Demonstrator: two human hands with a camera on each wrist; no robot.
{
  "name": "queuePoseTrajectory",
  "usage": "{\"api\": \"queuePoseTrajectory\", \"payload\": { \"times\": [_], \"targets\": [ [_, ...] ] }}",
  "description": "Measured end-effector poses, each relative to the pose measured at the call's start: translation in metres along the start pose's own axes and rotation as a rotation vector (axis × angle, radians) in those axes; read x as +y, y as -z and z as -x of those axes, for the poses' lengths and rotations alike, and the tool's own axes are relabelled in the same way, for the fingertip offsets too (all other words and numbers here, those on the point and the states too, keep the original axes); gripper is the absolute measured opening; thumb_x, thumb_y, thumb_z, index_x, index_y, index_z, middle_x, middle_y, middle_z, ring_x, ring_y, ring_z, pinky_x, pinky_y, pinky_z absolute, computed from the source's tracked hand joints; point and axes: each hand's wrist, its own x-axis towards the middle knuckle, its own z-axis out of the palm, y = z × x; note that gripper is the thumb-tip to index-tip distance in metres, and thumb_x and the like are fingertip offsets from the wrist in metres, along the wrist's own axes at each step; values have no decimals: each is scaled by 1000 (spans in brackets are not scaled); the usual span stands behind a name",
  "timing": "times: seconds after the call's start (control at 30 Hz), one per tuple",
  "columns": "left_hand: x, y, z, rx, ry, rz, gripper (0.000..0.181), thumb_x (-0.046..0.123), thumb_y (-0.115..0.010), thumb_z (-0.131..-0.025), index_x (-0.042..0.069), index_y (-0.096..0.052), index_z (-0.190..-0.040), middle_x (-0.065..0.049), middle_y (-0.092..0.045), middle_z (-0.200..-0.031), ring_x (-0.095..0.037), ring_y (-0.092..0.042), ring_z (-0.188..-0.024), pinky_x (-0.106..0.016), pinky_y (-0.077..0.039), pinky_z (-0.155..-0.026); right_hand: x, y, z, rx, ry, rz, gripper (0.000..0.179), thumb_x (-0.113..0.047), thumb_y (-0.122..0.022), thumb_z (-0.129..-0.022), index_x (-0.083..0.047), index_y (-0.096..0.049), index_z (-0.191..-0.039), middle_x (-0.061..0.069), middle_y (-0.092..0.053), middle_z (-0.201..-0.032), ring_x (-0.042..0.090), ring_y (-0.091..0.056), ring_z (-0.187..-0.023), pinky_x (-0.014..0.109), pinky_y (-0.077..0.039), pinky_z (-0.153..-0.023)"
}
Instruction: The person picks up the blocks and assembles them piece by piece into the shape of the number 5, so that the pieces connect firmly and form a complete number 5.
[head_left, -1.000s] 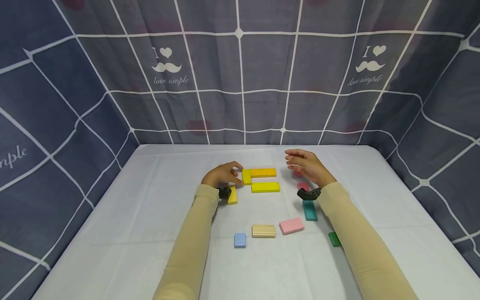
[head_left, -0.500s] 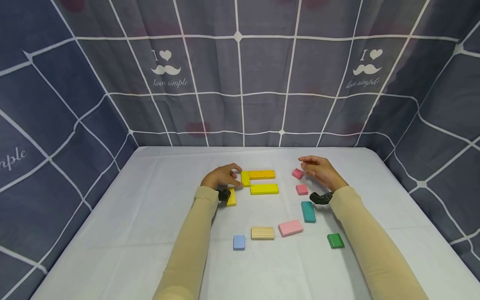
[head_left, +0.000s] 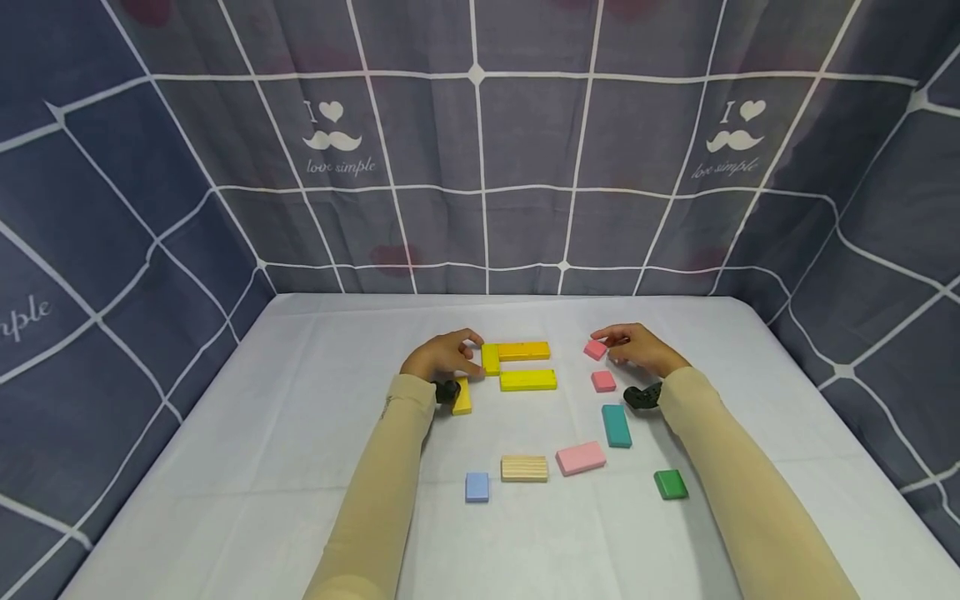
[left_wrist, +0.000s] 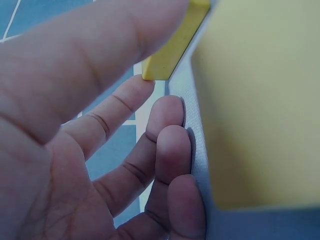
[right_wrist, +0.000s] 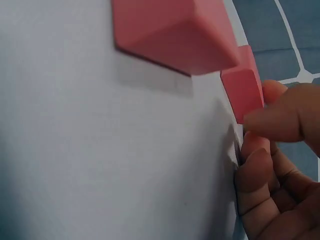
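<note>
My left hand (head_left: 444, 354) holds a short yellow block (head_left: 490, 359) by its ends, thumb and index finger at it; the left wrist view has this yellow block (left_wrist: 172, 55) between them. That block touches an orange-yellow block (head_left: 523, 351), and a bright yellow block (head_left: 528, 380) lies just nearer. Under the left wrist another yellow block (head_left: 462, 397) is partly covered. On the right, my right hand (head_left: 645, 349) pinches a small pink block (head_left: 595, 349) with thumb and index finger, its other fingers curled at the tabletop. A second pink block (right_wrist: 172, 35) fills the near part of the right wrist view.
Nearer me on the white table (head_left: 247, 467) lie a teal block (head_left: 617, 426), a light pink block (head_left: 581, 458), a ridged wooden block (head_left: 524, 468), a light blue block (head_left: 477, 487) and a green block (head_left: 671, 484). A grey checked curtain (head_left: 525, 125) stands behind and at both sides.
My right hand has moved right, then down onto the far pink block, its fingers closing round it. The left hand stays at the short yellow block.
</note>
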Motion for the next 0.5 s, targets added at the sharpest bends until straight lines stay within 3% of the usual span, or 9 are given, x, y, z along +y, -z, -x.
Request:
{"api": "queuePoseTrajectory", "payload": {
  "times": [0.2,0.5],
  "targets": [
    [-1,0,0,0,-8,-2,62,19,-89,-91,16,-60,-145,-9,-59,-116,-21,-51,-94,-30,-44,-78,0,2,-1,-34,38,-7,49,3,-70,-96,11,-59,-143,19,-60,-117,20,-54,-91,23,-51,-75],
    [-3,0,1,0,-30,0,60,18,-88,-91,14,-60,-144,-8,-58,-112,-20,-50,-91,-29,-42,-76,0,3,-4,-56,52,40,45,-2,-75,-95,10,-63,-137,12,-62,-107,21,-54,-90,26,-51,-75]
  ]
}}
